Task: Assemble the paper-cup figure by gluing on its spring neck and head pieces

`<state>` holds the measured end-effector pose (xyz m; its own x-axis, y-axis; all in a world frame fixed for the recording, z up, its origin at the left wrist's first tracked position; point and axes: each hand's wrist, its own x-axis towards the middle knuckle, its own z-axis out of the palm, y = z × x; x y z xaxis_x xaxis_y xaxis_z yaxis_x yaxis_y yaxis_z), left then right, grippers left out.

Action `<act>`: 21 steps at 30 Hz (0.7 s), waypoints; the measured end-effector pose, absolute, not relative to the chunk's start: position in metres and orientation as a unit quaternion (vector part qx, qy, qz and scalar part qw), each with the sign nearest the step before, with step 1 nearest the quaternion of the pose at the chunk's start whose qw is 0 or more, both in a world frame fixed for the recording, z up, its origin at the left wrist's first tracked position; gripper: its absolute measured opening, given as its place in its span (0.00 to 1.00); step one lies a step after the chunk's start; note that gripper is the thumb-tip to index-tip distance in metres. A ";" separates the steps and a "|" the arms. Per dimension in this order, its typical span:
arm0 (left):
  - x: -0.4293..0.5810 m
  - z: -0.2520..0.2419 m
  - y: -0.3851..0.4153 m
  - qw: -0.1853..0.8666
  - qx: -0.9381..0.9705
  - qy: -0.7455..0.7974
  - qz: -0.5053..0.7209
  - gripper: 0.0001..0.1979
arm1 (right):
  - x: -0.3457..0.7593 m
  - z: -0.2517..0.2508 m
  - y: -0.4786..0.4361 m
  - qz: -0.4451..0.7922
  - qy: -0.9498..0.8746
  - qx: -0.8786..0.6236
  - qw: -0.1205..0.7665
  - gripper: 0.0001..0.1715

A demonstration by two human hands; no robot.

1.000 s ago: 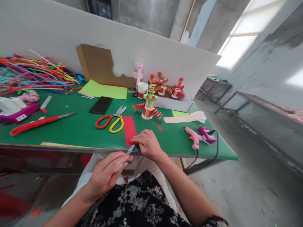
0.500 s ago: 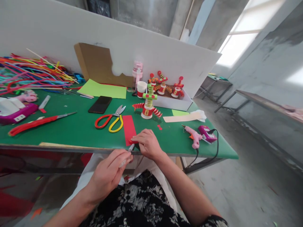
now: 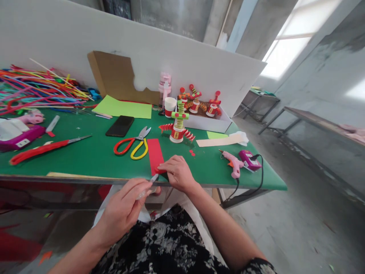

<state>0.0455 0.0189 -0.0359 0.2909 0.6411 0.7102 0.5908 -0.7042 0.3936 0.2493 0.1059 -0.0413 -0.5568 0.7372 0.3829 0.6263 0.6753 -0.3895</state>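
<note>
A slim pen with a pale, see-through barrel (image 3: 144,193) is gripped in my left hand (image 3: 125,203), its grey tip up against the near end of a red paper strip (image 3: 154,150). That strip lies lengthwise on the green table, reaching its front edge. With fingertips together, my right hand (image 3: 178,173) presses a small red paper piece (image 3: 160,171) onto the strip; the fingers partly cover it. Just beyond stands a paper-cup figure (image 3: 176,134) with folded red arms and a green spring neck. To the left of the strip lie scissors (image 3: 137,144) with one red and one yellow handle.
Around the green table (image 3: 94,161) are a black phone (image 3: 120,126), green paper (image 3: 125,108), long red-handled tweezers (image 3: 42,152), a pink glue gun (image 3: 234,163) with a cord, and a white box (image 3: 205,123) of similar figures. Pipe cleaners (image 3: 37,87) pile up at far left.
My left hand has drawn the pen a little to the left along the near end of the strip. The right hand stays pressed in place.
</note>
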 end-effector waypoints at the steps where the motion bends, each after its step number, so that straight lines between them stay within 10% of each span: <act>1: 0.045 -0.036 0.019 0.033 0.802 0.385 0.456 0.11 | 0.249 -0.041 0.106 0.104 -0.876 -0.389 0.264 0.22; 21: 0.056 -0.042 0.024 -0.008 0.807 0.371 0.460 0.12 | 0.250 -0.043 0.106 0.121 -0.869 -0.387 0.283 0.22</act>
<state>0.0562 0.0238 -0.0420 0.3018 0.5905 0.7485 0.6060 -0.7249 0.3275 0.2499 0.1065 -0.0429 -0.5403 0.7409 0.3989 0.6034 0.6715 -0.4300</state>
